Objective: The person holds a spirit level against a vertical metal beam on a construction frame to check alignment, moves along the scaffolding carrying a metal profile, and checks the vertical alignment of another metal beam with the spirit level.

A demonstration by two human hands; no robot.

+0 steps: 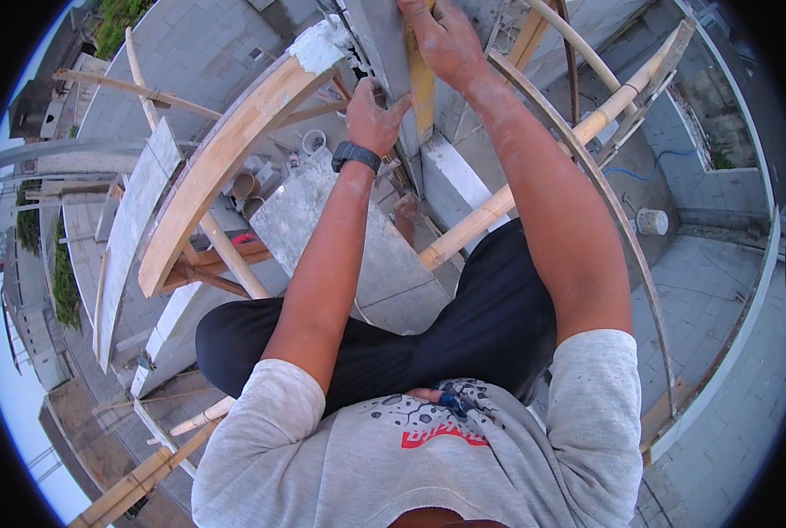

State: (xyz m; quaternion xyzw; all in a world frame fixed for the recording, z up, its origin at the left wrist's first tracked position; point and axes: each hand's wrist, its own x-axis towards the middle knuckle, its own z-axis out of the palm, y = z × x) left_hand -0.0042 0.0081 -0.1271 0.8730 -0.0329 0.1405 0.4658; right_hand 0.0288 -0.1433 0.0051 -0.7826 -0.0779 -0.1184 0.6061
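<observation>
Okay, so everything here hangs on two long things side by side: the grey panel and the yellow bar, both running nearly up and down my view, the bar just beside the panel's right flank. Up top, my right hand is at the bar's upper part, reaching in from the right, and it's the nearer of the two to that end. Those fingers bend over towards the bar, but the picture's top edge cuts off their tips, so how tightly they close I can't tell.

Lower down, here's my left hand, coming in from the other side at the panel's lower end. Thumb stretched out to the right, fingers curled upward, a gap between them: half open, I'd call it. The thumb tip is by the panel's bottom corner, with the bar just beyond it; whether skin presses on either, I can't make out.

So it's one hand high, one hand low, the bar's long axis lying roughly along the line of the panel, crosswise to that left thumb. Off to the left sits the curved wooden frame, a white patch at its upper end near the panel. Below the bar's foot there's a pale block, slanting away down to the right.
</observation>
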